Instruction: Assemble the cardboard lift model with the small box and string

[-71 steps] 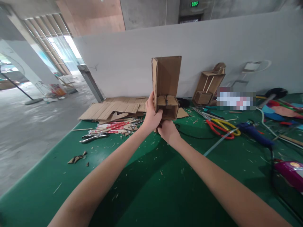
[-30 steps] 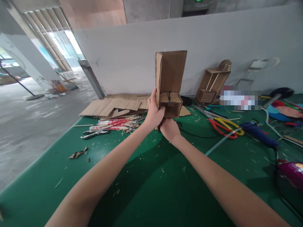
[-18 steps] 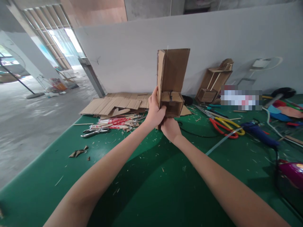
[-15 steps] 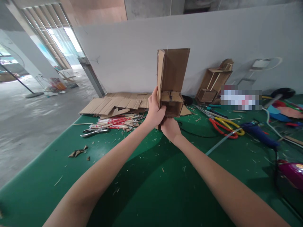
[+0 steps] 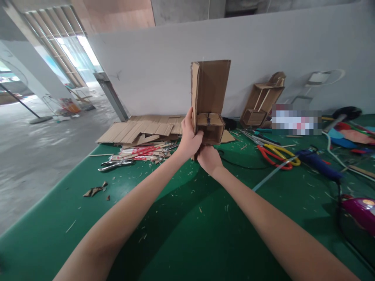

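Note:
A brown cardboard structure [image 5: 213, 88] is held upright above the table, with a tall back panel, a narrow side panel and a small open box at its lower part. A dark mark or strip runs over the box's top edge. My left hand [image 5: 190, 137] grips the left side panel, thumb toward the box. Underneath, my right hand [image 5: 210, 160] is closed at the bottom of the structure; its fingertips are hidden from me.
Flat cardboard sheets [image 5: 137, 128], wrapped sticks [image 5: 143, 151] and silver scissors [image 5: 115, 164] lie left. Rightward are red-and-yellow-handled scissors [image 5: 277, 154], a blue glue gun [image 5: 319, 164] with its stick, and a magenta tool [image 5: 359, 210]. Another cardboard piece [image 5: 262, 101] leans on the wall.
The whole view has shifted slightly, so everything sits a little further left. Both hands keep the same hold on the cardboard structure.

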